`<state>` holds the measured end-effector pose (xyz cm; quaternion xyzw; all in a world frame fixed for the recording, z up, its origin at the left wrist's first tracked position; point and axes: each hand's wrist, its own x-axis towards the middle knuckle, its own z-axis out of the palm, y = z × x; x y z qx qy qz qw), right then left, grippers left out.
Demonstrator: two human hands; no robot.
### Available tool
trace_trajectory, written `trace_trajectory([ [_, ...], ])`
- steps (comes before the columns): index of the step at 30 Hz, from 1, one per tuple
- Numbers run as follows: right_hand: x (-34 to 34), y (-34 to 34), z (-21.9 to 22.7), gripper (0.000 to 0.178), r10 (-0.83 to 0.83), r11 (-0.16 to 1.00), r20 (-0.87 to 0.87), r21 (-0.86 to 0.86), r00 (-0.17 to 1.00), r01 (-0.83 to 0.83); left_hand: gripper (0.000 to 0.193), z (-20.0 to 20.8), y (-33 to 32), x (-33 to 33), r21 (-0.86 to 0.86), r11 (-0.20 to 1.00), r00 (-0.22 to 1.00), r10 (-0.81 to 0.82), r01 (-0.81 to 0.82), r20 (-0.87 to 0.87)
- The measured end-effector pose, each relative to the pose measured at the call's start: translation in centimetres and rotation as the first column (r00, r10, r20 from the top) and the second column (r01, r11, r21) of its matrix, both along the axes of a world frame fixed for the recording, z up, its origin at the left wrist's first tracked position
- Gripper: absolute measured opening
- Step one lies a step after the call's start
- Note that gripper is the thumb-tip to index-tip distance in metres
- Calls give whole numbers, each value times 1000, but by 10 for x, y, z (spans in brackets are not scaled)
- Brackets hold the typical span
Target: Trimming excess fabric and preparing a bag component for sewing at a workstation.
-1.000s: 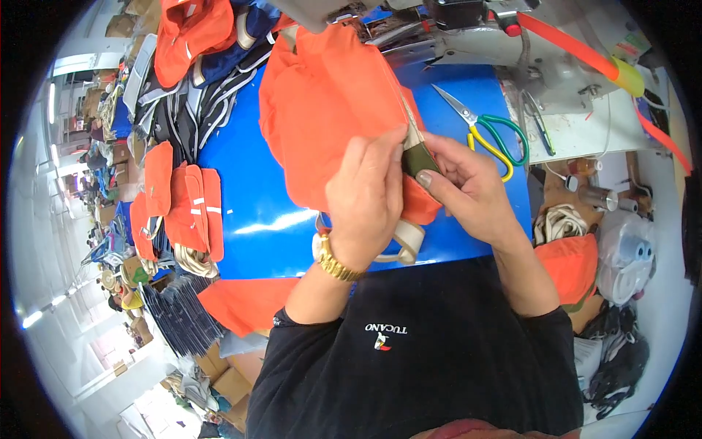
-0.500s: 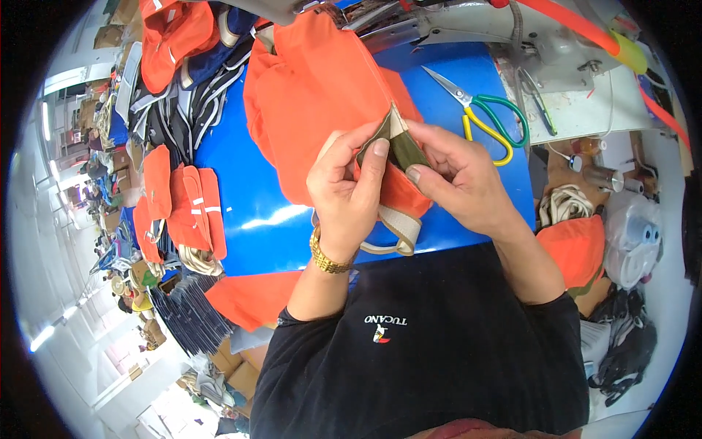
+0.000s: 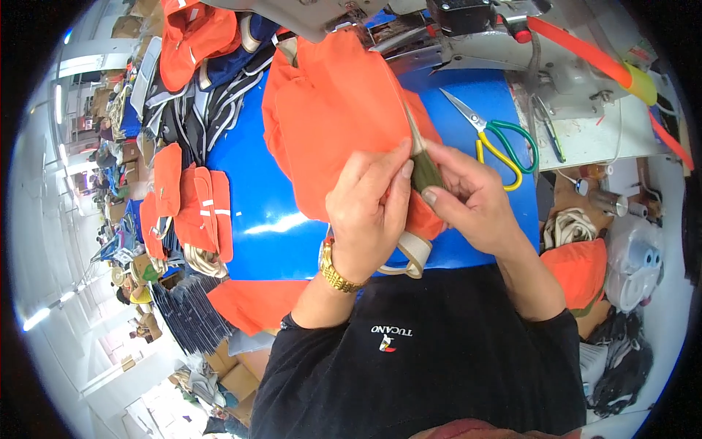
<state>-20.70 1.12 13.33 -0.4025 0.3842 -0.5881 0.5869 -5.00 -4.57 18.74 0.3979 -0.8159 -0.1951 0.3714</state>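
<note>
An orange fabric piece (image 3: 336, 117), sewn up like a bag, lies over the blue work surface in front of me. Along its right edge runs beige binding (image 3: 415, 124) that meets an olive-green fabric strip (image 3: 425, 173). My left hand (image 3: 369, 208) pinches the edge where binding and olive strip join. Thumb and fingers of my right hand (image 3: 472, 199) grip the olive strip from the other side. Below the hands, a beige webbing strap (image 3: 415, 256) loops out near the table's front edge. Scissors (image 3: 491, 132) with one yellow and one green handle lie right of the fabric.
A sewing machine (image 3: 468, 18) stands at the far side. Thread snips (image 3: 550, 128) lie on the pale machine bed. Orange pieces (image 3: 205, 208) and dark piped pieces (image 3: 194, 110) are piled at the left. On the right are coiled beige webbing (image 3: 569, 227) and another orange piece (image 3: 578, 263).
My left fingers have shifted up onto the binding edge and pinch it closer to my right hand. The olive fabric, earlier spread in a fold between the hands, now lies flatter together.
</note>
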Motion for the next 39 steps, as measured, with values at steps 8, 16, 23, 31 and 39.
trace_trajectory([
  [8, -9, -38, 8, 57, 19, 1000, -6, 12, 1000, -19, 19, 3, -36, -9, -12, 999, 999, 37, -36, 31],
  [16, -13, -73, 8, 55, 24, 1000, -32, -16, 999, -25, 19, -1, -74, -10, -96, 995, 999, 14, -9, 49],
  [23, -13, -92, 5, 55, 23, 999, -43, -30, 999, -24, 21, -6, -92, -11, -145, 989, 1000, 0, 4, 23],
  [31, -13, -93, 8, 59, 34, 999, -48, -16, 998, -35, 24, -3, -77, -9, -151, 988, 999, 28, -23, 34],
  [39, -14, -96, 9, 57, 42, 998, -12, -38, 999, -42, 27, 8, -79, -14, -207, 978, 956, 81, -23, 280],
])
